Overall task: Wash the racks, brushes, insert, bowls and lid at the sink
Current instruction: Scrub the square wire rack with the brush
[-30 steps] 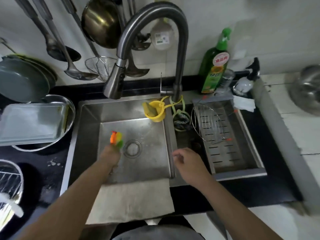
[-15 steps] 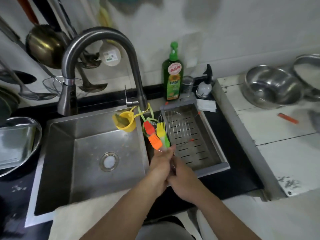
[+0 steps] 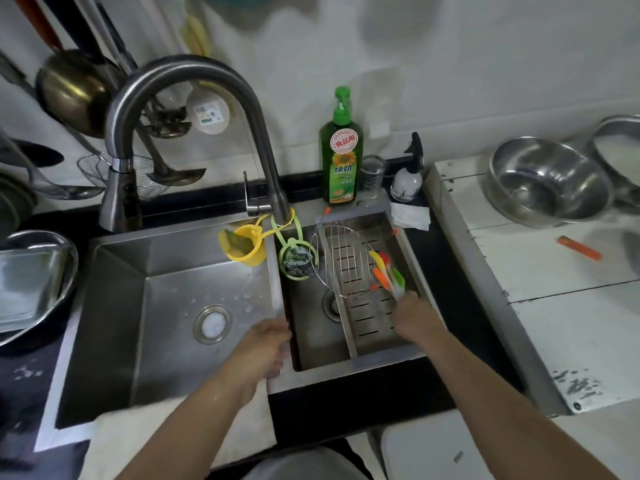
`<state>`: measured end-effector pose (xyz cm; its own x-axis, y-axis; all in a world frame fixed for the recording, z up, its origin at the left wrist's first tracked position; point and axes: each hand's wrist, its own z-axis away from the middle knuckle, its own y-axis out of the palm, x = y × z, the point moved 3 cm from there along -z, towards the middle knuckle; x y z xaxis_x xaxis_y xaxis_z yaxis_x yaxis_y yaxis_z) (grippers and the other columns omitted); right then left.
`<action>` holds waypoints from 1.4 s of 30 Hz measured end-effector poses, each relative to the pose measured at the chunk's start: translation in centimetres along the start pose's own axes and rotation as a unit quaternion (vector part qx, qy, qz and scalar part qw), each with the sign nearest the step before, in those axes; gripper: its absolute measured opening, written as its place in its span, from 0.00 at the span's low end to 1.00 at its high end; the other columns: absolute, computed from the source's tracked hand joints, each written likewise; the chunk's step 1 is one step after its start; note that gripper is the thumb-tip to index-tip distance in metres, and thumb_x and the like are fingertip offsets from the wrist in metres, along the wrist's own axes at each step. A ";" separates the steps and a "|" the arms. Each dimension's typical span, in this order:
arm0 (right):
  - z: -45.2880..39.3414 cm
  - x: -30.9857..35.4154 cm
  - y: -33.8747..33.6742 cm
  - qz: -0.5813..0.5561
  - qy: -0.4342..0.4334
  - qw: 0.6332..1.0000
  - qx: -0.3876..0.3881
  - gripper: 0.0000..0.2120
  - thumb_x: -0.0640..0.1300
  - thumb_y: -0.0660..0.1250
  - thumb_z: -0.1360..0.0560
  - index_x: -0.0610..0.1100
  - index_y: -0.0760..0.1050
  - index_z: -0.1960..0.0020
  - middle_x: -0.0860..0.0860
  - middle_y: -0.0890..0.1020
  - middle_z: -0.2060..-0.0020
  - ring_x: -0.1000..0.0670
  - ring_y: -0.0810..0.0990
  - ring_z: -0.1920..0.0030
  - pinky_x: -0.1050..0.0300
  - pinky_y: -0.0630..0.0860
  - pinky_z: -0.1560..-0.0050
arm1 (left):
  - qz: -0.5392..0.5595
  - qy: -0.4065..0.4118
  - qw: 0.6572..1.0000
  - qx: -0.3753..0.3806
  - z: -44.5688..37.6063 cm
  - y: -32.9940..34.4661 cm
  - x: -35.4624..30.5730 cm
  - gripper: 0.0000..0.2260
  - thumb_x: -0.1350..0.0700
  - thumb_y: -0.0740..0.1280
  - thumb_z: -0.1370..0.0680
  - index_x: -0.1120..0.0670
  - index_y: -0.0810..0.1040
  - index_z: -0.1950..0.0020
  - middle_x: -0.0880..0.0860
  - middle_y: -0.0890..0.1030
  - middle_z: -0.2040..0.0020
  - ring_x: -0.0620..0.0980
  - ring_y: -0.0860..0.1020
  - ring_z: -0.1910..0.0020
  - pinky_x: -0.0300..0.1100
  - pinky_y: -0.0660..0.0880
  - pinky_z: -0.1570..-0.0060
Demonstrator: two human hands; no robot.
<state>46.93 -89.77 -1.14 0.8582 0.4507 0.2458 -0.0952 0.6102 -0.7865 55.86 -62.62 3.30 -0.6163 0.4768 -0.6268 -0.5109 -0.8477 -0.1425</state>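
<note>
The right hand (image 3: 412,315) reaches forward over the slotted steel insert (image 3: 372,306) that sits in the right basin of the sink (image 3: 114,306), its forearm running up from the lower right. Its fingers are curled around the near ends of a bundle of brushes (image 3: 386,271), whose red, orange, yellow and green heads fan out away from the person, low over the insert. Just left of the brush heads, a round wire rack (image 3: 341,261) leans in the insert's far part, its left rim hanging over the open part of the basin. The left hand (image 3: 265,351) rests on the divider between the two basins, near the sink's front edge, wrist bent slightly and fingers loosely curled over the steel ridge; it holds nothing. Its forearm crosses a pale cloth (image 3: 180,434) draped over the sink's front rim.

The faucet (image 3: 194,95) arches from the sink's back edge over the left basin. A yellow cup (image 3: 242,245) and a green ring holder (image 3: 298,261) hang from its base. A green detergent bottle (image 3: 341,157) stands behind the insert. To the right of the sink, a steel bowl (image 3: 547,181) sits on the white table (image 3: 571,323).
</note>
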 end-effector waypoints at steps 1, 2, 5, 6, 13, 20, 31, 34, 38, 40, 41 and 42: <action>-0.7 0.6 0.5 -0.007 0.003 1.000 0.003 0.15 0.41 0.55 0.17 0.34 0.68 0.34 0.35 0.78 0.37 0.36 0.78 0.37 0.46 0.75 0.40 | 0.008 -0.012 1.000 -0.010 0.2 -1.0 0.6 0.08 0.64 0.64 0.18 0.60 0.79 0.40 0.59 0.78 0.55 0.55 0.75 0.58 0.42 0.70 0.62; -1.3 1.0 0.9 -0.015 0.006 1.000 0.001 0.15 0.41 0.56 0.17 0.34 0.67 0.34 0.35 0.78 0.37 0.36 0.79 0.37 0.46 0.75 0.40 | 0.009 -0.019 1.000 -0.020 0.4 -1.9 1.1 0.07 0.65 0.65 0.18 0.59 0.79 0.42 0.59 0.80 0.54 0.54 0.76 0.59 0.42 0.73 0.61; -2.5 1.4 1.8 -0.004 0.016 1.000 -0.015 0.15 0.41 0.59 0.18 0.34 0.67 0.33 0.37 0.78 0.38 0.38 0.79 0.37 0.48 0.75 0.41 | 0.012 -0.033 0.998 -0.054 0.4 -3.9 2.2 0.08 0.63 0.67 0.19 0.55 0.81 0.42 0.60 0.84 0.46 0.55 0.81 0.54 0.44 0.78 0.54; -2.5 1.2 1.9 -0.004 0.022 1.000 -0.021 0.15 0.41 0.60 0.18 0.36 0.68 0.34 0.38 0.78 0.39 0.39 0.79 0.39 0.50 0.75 0.43 | 0.019 -0.035 0.997 -0.062 0.4 -4.4 2.6 0.08 0.63 0.67 0.19 0.55 0.81 0.42 0.60 0.84 0.46 0.56 0.81 0.53 0.45 0.78 0.53; 0.6 -0.1 1.2 -0.026 -0.076 0.985 -0.154 0.05 0.43 0.64 0.19 0.42 0.75 0.46 0.47 0.81 0.56 0.50 0.81 0.59 0.52 0.82 0.56 | 0.051 -0.025 0.995 -0.081 0.3 -6.8 4.7 0.09 0.66 0.66 0.19 0.58 0.81 0.41 0.59 0.83 0.49 0.57 0.81 0.51 0.47 0.75 0.52; 8.6 8.3 0.7 -0.099 -0.257 0.945 -0.176 0.19 0.51 0.61 0.17 0.47 0.73 0.66 0.52 0.74 0.60 0.55 0.75 0.65 0.58 0.69 0.62 | 0.093 0.006 0.989 -0.115 1.1 -9.8 6.2 0.08 0.65 0.64 0.17 0.60 0.80 0.42 0.58 0.84 0.55 0.56 0.80 0.57 0.45 0.74 0.55; 18.7 24.9 20.6 0.146 -0.396 0.898 0.126 0.24 0.33 0.59 0.23 0.49 0.72 0.29 0.47 0.77 0.34 0.43 0.75 0.33 0.51 0.72 0.34 | 0.172 0.000 0.965 -0.196 11.0 -25.7 16.1 0.07 0.61 0.62 0.15 0.59 0.80 0.43 0.58 0.84 0.52 0.52 0.80 0.62 0.44 0.79 0.59; 22.2 29.8 23.8 0.157 -0.419 0.886 0.122 0.14 0.37 0.63 0.23 0.56 0.79 0.50 0.46 0.82 0.46 0.41 0.80 0.43 0.49 0.77 0.44 | 0.247 -0.025 0.930 -0.271 14.0 -32.2 22.5 0.08 0.63 0.62 0.15 0.60 0.81 0.42 0.59 0.85 0.52 0.56 0.82 0.58 0.51 0.81 0.50; 29.0 38.0 28.4 0.196 -0.475 0.855 0.077 0.17 0.52 0.58 0.18 0.49 0.66 0.64 0.45 0.82 0.56 0.38 0.80 0.52 0.50 0.68 0.61 | 0.344 -0.042 0.883 -0.316 16.3 -39.4 30.3 0.07 0.65 0.64 0.17 0.63 0.80 0.43 0.58 0.85 0.58 0.56 0.80 0.62 0.47 0.77 0.56; 32.7 41.8 31.3 0.205 -0.488 0.843 0.097 0.13 0.54 0.56 0.17 0.49 0.70 0.56 0.45 0.82 0.50 0.39 0.80 0.47 0.51 0.66 0.57 | 0.369 -0.045 0.868 -0.329 16.9 -42.6 32.7 0.07 0.67 0.64 0.18 0.63 0.81 0.43 0.58 0.85 0.58 0.55 0.80 0.63 0.45 0.77 0.58; 34.1 43.4 32.9 0.198 -0.480 0.847 0.116 0.12 0.55 0.57 0.17 0.48 0.72 0.48 0.45 0.82 0.48 0.39 0.80 0.45 0.51 0.67 0.55 | 0.373 -0.044 0.865 -0.332 17.0 -44.1 33.3 0.08 0.67 0.64 0.19 0.63 0.81 0.43 0.59 0.85 0.57 0.55 0.80 0.63 0.45 0.78 0.59; 35.0 44.7 34.6 0.186 -0.452 0.860 0.144 0.14 0.57 0.59 0.18 0.47 0.71 0.42 0.46 0.81 0.46 0.39 0.80 0.44 0.51 0.70 0.54 | 0.375 -0.039 0.865 -0.333 16.9 -45.5 33.6 0.08 0.67 0.64 0.19 0.62 0.81 0.44 0.59 0.85 0.56 0.54 0.80 0.63 0.45 0.79 0.59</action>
<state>64.33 -25.75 2.46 0.0106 0.8933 0.4494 -0.5114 0.3910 -0.7652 48.27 -4.10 1.68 -0.6764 -0.2719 -0.6845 0.4911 -0.8591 -0.1440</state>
